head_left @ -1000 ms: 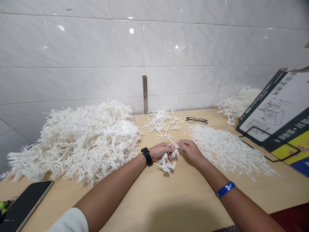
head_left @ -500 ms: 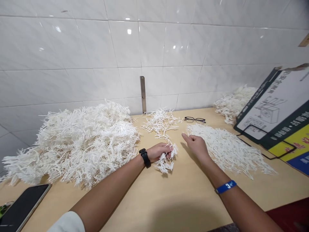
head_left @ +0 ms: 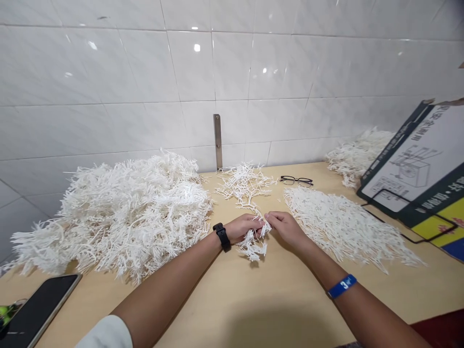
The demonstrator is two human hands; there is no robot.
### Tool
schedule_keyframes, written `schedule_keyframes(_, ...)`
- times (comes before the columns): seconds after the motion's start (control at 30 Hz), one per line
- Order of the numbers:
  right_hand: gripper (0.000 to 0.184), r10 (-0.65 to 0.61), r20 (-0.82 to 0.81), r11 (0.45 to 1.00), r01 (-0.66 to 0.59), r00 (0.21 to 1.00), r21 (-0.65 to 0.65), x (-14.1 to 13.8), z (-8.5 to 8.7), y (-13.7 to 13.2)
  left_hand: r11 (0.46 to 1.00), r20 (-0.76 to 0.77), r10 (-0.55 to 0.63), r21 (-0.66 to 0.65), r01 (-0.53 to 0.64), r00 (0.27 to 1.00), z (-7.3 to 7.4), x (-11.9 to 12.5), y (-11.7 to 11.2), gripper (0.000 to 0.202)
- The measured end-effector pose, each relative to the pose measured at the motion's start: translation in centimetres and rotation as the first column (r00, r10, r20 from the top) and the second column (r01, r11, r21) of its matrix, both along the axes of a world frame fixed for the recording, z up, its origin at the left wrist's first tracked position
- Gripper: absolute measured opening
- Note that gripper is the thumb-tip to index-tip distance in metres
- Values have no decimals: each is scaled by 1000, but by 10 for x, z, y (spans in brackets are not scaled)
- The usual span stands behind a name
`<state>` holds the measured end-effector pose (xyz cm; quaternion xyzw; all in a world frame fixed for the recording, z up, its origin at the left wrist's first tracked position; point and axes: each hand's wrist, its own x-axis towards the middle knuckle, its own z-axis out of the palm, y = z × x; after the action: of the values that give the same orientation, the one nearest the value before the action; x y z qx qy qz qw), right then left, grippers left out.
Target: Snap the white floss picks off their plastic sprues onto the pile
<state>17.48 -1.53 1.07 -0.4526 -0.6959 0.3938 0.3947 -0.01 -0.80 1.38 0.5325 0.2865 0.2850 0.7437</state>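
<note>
In front of the glasses [head_left: 296,181] and to their left, the left hand [head_left: 243,228] is closed around a sprig [head_left: 253,248]. The right hand [head_left: 287,227], fingers curled, meets its edge; I cannot tell whether thumb and forefinger grip it.

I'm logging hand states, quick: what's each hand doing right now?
Left hand: closed, holding a white, branching cluster of plastic-looking strands.
Right hand: closed, at that cluster's edge; whether it grips a strand cannot be told.
</note>
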Motion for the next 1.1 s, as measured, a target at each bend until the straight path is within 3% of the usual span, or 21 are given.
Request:
schedule_keyframes(0.17, 38, -160, -6, 986, 160, 987, 42, -2, 2, 2, 1000, 11, -5, -11, 5, 1000, -2, -1, 0, 43)
schedule_keyframes(0.23, 35, -359, -61, 931, 361, 932, 43, 11, 4, 6, 997, -41, -62, 38, 64, 997, -2, -3, -1, 43)
schedule_keyframes(0.27, 33, -479, -90, 875, 483, 873, 30, 19, 5, 9, 994, -69, -86, 59, 90, 994, -2, -4, -2, 44)
schedule_keyframes(0.37, 34, -586, -66, 804, 590, 807, 75, 44, 6, 19, 997, -57, -61, 52, 64, 997, -3, -6, -2, 44)
schedule_keyframes(0.53, 21, -541, 156, 837, 513, 826, 191, 44, 1, 20, 999, 32, 25, -41, -23, 999, -5, -3, 0, 42)
schedule_keyframes(0.67, 25, -528, 79, 839, 504, 846, 204, 25, 4, 10, 999, 50, 30, -35, -28, 998, -6, -2, 0, 42)
schedule_keyframes(0.73, 37, -401, 12, 909, 396, 916, 127, 16, 7, 3, 999, 47, 12, -31, -10, 999, -6, -1, 0, 42)
schedule_keyframes(0.8, 43, -153, -25, 988, 153, 988, 7, 9, 9, -2, 1000, 41, 1, -31, 1, 999, -6, 0, 0, 42)
schedule_keyframes(0.87, 42, 71, -56, 995, -75, 996, -71, 5, 10, -5, 999, 31, 3, -33, -2, 1000, -6, 0, 0, 42)
schedule_keyframes(0.93, 38, 160, -72, 983, -166, 984, -82, 4, 8, -4, 1000, 12, 8, -23, -7, 1000, -6, 1, 0, 42)
schedule_keyframes(1.1, 40, -27, 32, 1000, 27, 999, 7, 4, 1, 0, 1000, -10, -21, 12, 21, 1000, -7, 3, 2, 40)
